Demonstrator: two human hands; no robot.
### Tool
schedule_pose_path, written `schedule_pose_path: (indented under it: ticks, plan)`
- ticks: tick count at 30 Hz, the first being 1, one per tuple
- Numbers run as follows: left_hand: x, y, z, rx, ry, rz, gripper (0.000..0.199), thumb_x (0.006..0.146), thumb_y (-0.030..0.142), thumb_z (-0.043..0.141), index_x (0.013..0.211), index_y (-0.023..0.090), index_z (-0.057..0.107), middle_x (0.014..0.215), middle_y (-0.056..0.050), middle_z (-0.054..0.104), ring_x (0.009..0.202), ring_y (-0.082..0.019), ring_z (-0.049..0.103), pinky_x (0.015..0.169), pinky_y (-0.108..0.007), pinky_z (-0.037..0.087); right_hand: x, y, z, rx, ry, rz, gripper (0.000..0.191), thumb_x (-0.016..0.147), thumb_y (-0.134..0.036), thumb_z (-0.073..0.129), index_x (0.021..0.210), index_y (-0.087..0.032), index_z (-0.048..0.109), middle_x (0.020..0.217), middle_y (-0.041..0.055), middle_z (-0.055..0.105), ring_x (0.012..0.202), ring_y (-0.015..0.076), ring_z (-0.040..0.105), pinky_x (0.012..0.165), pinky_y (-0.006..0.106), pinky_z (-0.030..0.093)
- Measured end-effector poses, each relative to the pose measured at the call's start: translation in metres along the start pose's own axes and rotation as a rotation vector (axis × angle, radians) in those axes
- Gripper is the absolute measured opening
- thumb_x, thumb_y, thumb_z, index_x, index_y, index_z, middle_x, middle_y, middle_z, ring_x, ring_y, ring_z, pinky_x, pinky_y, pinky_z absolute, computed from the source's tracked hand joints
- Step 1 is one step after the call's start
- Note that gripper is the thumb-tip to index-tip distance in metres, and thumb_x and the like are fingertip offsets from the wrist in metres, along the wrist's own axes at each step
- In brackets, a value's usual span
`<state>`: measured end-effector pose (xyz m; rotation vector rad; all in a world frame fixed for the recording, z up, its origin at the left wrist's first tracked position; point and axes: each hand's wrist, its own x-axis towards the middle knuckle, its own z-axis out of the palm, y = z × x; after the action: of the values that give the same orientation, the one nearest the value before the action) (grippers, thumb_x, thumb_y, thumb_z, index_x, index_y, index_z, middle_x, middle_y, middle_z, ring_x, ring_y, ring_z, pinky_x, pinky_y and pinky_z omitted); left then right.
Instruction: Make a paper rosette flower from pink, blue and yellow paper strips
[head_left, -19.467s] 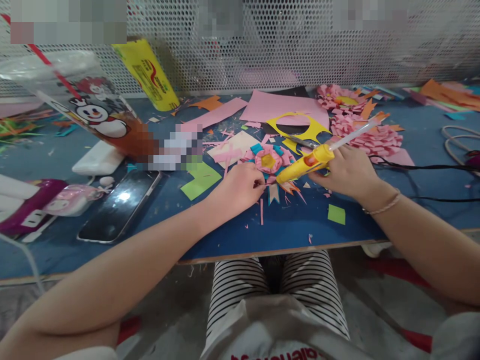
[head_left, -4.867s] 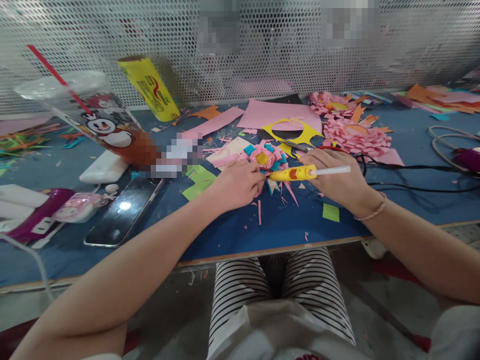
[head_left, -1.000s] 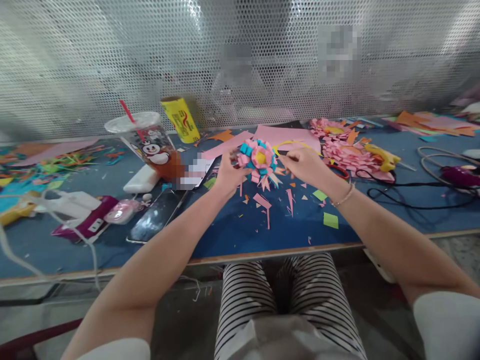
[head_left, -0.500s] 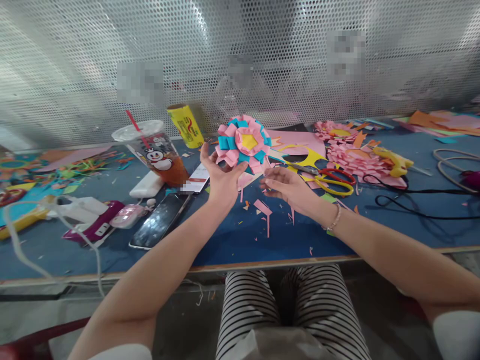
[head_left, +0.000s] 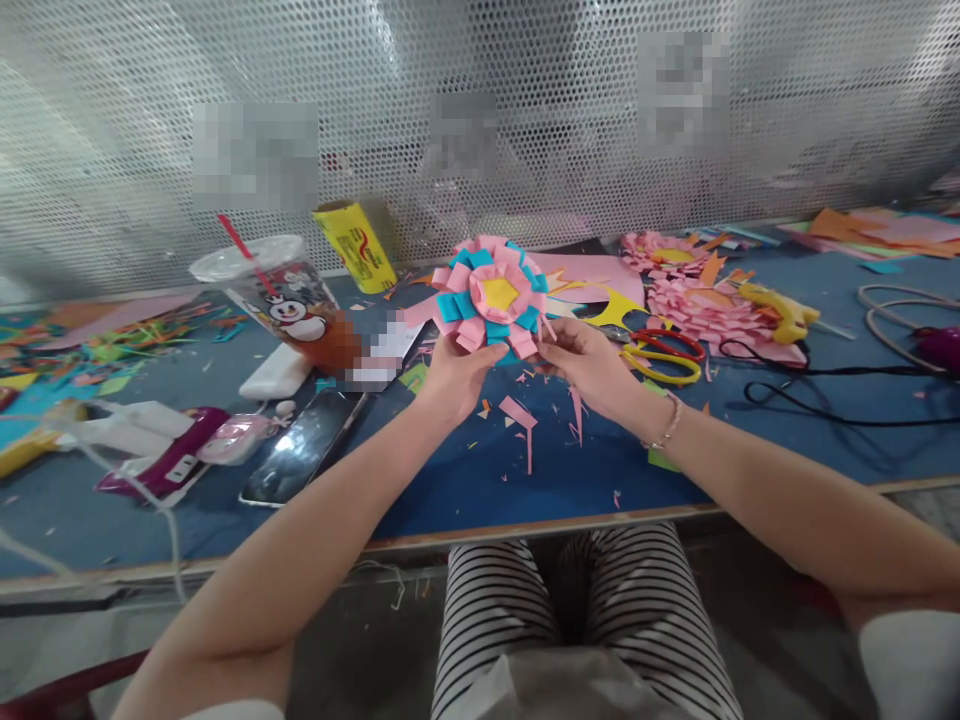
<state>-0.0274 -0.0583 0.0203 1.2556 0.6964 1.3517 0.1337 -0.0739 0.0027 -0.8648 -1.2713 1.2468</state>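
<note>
A paper flower (head_left: 493, 294) of pink and blue loops with a yellow centre is held up over the blue table. My left hand (head_left: 459, 378) grips its lower left edge, thumb in front and the other fingers behind it. At the lower right edge, my right hand (head_left: 579, 362) pinches the flower's rim with closed fingers. Just beyond my right hand lie scissors (head_left: 664, 355) with red and yellow handles. Some fingertips of both hands are hidden behind the paper.
On the left stand a drink cup (head_left: 289, 305) with a straw and a yellow can (head_left: 358, 247), near a phone (head_left: 304, 450) and a purple power strip (head_left: 169, 455). Pink paper flowers (head_left: 709, 305), a yellow glue gun (head_left: 784, 312) and cables lie right. Paper scraps (head_left: 519, 415) litter the front.
My right hand has moved left and up to the flower and closed on its edge. The flower has turned slightly, and my left hand has shifted lower on it.
</note>
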Motion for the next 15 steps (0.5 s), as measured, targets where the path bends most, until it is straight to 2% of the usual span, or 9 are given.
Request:
schedule_pose_path:
  ticks: [3,6,8,11,15]
  plan:
    - [-0.002,0.004,-0.006,0.022,0.025,-0.041,0.032,0.064,0.042,0.069,0.082,0.022,0.053,0.079,-0.003,0.061,0.095,-0.024,0.061,0.078,-0.039,0.051,0.001,0.001,-0.002,-0.056,-0.005,-0.029,0.017,0.073,-0.034,0.064,0.079,-0.023,0.053,0.075,-0.0012,0.06,0.072,0.0118,0.058,0.071,0.03,0.051]
    - [0.001,0.004,-0.012,0.013,0.087,-0.045,0.037,0.071,0.056,0.06,0.084,0.022,0.054,0.079,-0.005,0.061,0.095,-0.026,0.06,0.073,-0.039,0.052,0.003,0.002,-0.007,-0.115,-0.013,-0.058,0.015,0.073,-0.033,0.063,0.077,-0.023,0.053,0.076,-0.0013,0.058,0.071,0.012,0.057,0.07,0.03,0.05]
    - [0.004,0.002,-0.014,-0.014,0.117,-0.062,0.038,0.067,0.051,0.066,0.087,0.022,0.054,0.082,-0.004,0.062,0.095,-0.025,0.061,0.073,-0.037,0.052,0.005,0.003,-0.011,-0.144,-0.013,-0.083,0.014,0.074,-0.032,0.063,0.078,-0.023,0.053,0.074,-0.002,0.056,0.069,0.0115,0.056,0.069,0.03,0.049]
    - [0.006,0.001,-0.011,-0.055,0.134,-0.107,0.04,0.057,0.035,0.076,0.087,0.021,0.052,0.085,-0.002,0.064,0.094,-0.022,0.063,0.075,-0.036,0.052,0.008,0.003,-0.018,-0.158,-0.016,-0.081,0.014,0.074,-0.032,0.065,0.079,-0.023,0.055,0.072,-0.0027,0.057,0.068,0.0112,0.056,0.069,0.03,0.049]
    - [0.006,0.003,-0.008,-0.091,0.141,-0.09,0.033,0.06,0.029,0.073,0.084,0.021,0.052,0.083,0.0,0.066,0.094,-0.021,0.064,0.08,-0.036,0.052,0.009,-0.001,-0.024,-0.035,-0.004,-0.049,0.015,0.071,-0.033,0.069,0.079,-0.023,0.06,0.077,-0.0021,0.061,0.073,0.0112,0.058,0.074,0.03,0.05]
